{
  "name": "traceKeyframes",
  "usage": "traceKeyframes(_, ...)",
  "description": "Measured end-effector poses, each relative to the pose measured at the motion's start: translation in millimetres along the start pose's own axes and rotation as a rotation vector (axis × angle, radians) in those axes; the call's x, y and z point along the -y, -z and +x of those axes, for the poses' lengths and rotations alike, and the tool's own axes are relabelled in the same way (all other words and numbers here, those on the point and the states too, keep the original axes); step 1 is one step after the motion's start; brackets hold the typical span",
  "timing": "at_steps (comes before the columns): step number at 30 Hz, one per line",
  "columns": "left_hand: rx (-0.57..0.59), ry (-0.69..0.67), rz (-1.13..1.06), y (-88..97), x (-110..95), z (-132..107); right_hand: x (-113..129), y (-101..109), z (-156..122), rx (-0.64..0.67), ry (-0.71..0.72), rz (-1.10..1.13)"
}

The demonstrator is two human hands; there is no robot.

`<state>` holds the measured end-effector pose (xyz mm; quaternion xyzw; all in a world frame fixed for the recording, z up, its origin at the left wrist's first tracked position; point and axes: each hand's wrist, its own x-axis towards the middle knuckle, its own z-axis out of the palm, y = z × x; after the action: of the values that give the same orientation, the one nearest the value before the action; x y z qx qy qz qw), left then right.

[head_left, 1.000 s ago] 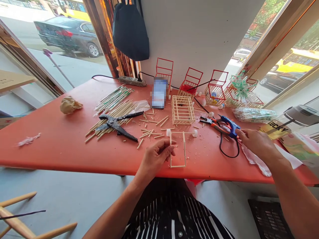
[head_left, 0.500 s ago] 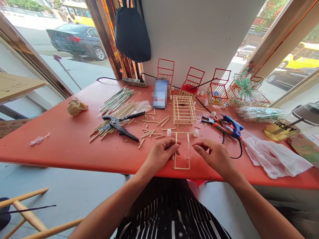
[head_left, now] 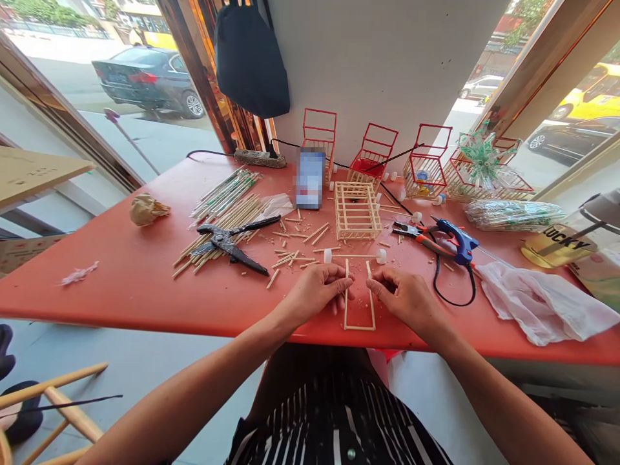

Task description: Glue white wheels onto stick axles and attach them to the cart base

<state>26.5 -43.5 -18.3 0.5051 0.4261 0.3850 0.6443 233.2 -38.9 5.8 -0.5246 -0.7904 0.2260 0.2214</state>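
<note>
A U-shaped frame of thin wooden sticks (head_left: 360, 328) is near the table's front edge, its crosspiece towards me. My left hand (head_left: 320, 288) pinches its left side stick between thumb and fingers. On the other side, my right hand (head_left: 403, 292) is closed on the right side stick, thumb against it. Just beyond the frame's far ends lies a stick axle (head_left: 356, 256) with a white wheel (head_left: 328, 256) at the left and another white wheel (head_left: 382, 256) at the right. Farther back stands a slatted cart body of bare sticks (head_left: 357, 213).
Black-handled cutters (head_left: 232, 248) lie across a pile of sticks (head_left: 227, 223) at left. Pliers (head_left: 411, 230) and a blue glue gun (head_left: 458, 240) are at right, its cable looping forward. Red-framed carts (head_left: 429, 161) line the back beside a phone (head_left: 310, 179). Stick offcuts (head_left: 289, 257) scatter mid-table.
My right hand has moved left and closed on the frame's right stick. The frame has shifted slightly right, and its far ends now sit apart from the axle.
</note>
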Motion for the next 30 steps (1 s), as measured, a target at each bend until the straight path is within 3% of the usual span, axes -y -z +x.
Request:
traceKeyframes(21, 0.088, 0.181, 0.048, 8.9, -11.2, 10.3, -1.6, -0.6, 9.4, 0.056, -0.026, 0.031)
traceKeyframes(30, 0.124, 0.187, 0.041, 11.2, -8.3, 12.1, -1.9, -0.8, 11.9, 0.077, -0.041, 0.049)
